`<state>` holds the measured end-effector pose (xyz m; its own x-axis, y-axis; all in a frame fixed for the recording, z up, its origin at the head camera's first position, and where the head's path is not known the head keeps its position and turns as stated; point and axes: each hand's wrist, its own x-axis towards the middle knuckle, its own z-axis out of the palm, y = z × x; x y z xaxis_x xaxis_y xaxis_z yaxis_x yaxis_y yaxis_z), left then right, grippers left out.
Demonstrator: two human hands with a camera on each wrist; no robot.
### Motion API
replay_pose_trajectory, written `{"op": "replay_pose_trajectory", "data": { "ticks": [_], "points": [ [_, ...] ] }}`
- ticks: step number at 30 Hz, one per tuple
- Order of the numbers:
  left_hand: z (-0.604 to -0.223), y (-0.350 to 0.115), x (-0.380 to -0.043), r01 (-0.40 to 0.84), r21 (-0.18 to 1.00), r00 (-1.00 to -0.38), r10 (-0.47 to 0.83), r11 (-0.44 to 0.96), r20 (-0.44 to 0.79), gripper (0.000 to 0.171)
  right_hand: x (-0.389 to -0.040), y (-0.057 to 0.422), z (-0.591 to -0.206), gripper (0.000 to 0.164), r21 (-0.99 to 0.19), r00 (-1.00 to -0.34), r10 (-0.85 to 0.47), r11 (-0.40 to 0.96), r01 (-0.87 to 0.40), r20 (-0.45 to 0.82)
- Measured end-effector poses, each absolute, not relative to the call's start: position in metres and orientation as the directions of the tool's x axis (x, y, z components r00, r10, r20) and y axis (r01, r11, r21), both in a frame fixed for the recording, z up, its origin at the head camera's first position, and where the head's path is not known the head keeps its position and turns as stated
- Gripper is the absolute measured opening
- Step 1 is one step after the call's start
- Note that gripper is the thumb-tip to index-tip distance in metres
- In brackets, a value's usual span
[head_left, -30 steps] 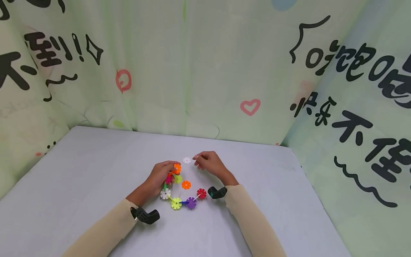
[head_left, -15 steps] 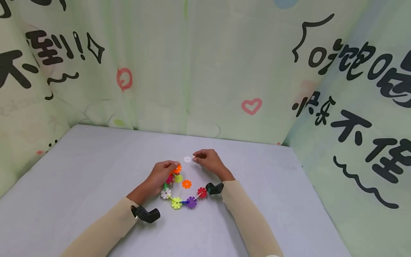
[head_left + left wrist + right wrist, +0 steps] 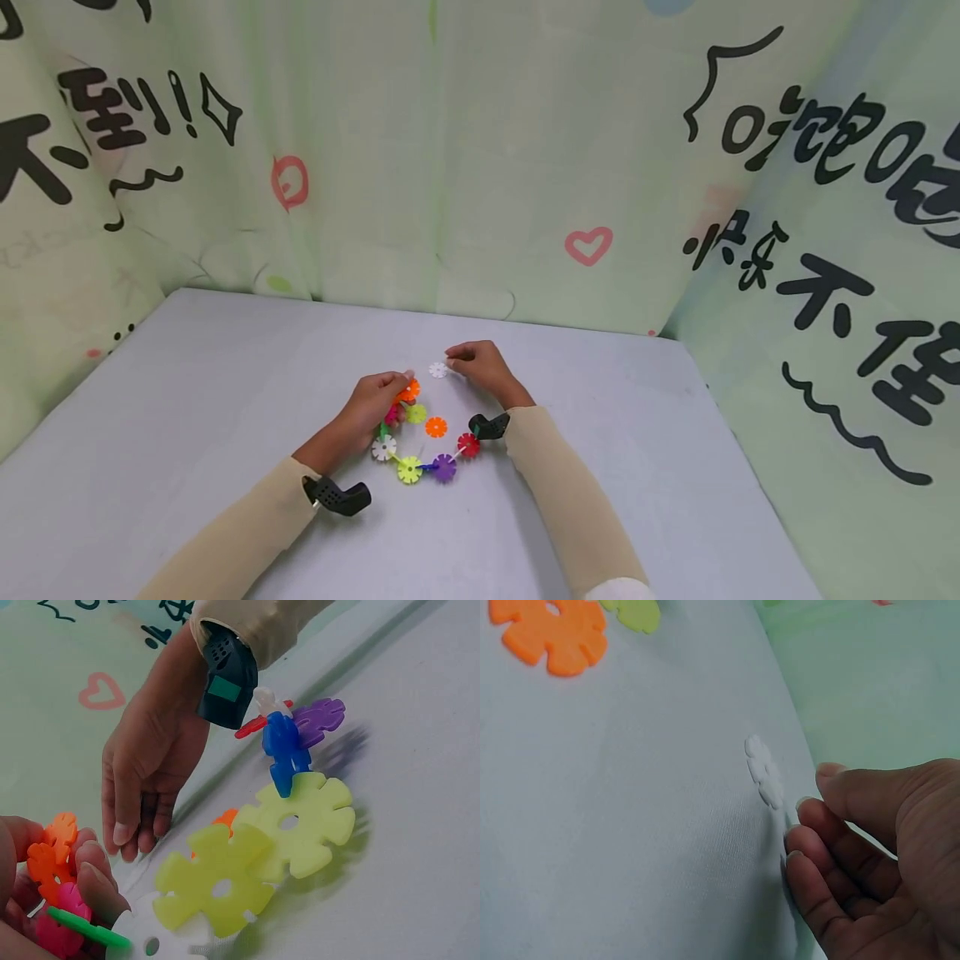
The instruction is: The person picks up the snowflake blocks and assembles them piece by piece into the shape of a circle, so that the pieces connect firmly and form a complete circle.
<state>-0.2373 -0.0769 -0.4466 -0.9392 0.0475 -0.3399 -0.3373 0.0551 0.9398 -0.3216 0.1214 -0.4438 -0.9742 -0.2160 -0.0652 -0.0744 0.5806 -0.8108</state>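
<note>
My left hand [image 3: 371, 407] holds one end of a chain of notched plastic flower discs, its thumb and fingers around an orange disc [image 3: 52, 862] and a pink one [image 3: 73, 898]. From there the chain curves across the table through a green disc [image 3: 86, 928], a white disc [image 3: 385, 448], a yellow disc [image 3: 409, 470] and a purple disc [image 3: 444, 467] to a red disc [image 3: 468, 445]. At the far side, my right hand [image 3: 483, 367] hovers by a loose white disc [image 3: 763, 772]. Its thumb and fingertips are bent loosely, apart, with nothing between them.
Inside the curve of the chain lie a loose orange disc [image 3: 436, 427] and a yellow-green disc [image 3: 416, 414]. The white-covered table [image 3: 225, 400] is backed by a printed curtain [image 3: 487, 167]. Black camera bands sit on both wrists.
My right hand and forearm have shifted slightly left and away, its fingertips now closer to the loose white disc. The left hand keeps its hold on the chain, nearly still.
</note>
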Motion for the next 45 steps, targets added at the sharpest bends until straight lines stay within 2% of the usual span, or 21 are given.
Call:
{"op": "replay_pose_trajectory", "data": {
  "ticks": [7,15,22,31,39,45],
  "points": [
    [-0.447,-0.080,-0.236,-0.350,0.935,-0.935,0.045,0.055,-0.353,0.040,-0.321,0.108,-0.447,0.019,-0.819,-0.980,-0.187,0.571,-0.046,-0.075],
    [-0.447,-0.083,-0.236,-0.356,0.933,-0.932,0.049,0.048,-0.359,0.039,-0.319,0.105,-0.449,0.023,-0.800,-0.968,-0.241,0.593,-0.092,-0.067],
    [-0.447,-0.081,-0.238,-0.359,0.932,-0.931,0.053,0.049,-0.361,0.039,-0.318,0.103,-0.446,0.028,-0.730,-0.950,-0.298,0.669,-0.139,-0.092],
    [-0.447,-0.080,-0.238,-0.357,0.933,-0.931,0.068,0.045,-0.360,0.039,-0.312,0.097,-0.438,0.022,-0.660,-0.947,-0.273,0.745,-0.096,-0.171],
    [-0.446,-0.079,-0.239,-0.359,0.933,-0.930,0.081,0.019,-0.360,0.038,-0.306,0.107,-0.437,0.015,-0.689,-0.958,-0.256,0.718,-0.099,-0.129],
    [-0.446,-0.078,-0.238,-0.360,0.933,-0.930,0.074,0.028,-0.361,0.038,-0.303,0.115,-0.438,0.016,-0.686,-0.953,-0.292,0.711,-0.155,-0.086]
  ]
}}
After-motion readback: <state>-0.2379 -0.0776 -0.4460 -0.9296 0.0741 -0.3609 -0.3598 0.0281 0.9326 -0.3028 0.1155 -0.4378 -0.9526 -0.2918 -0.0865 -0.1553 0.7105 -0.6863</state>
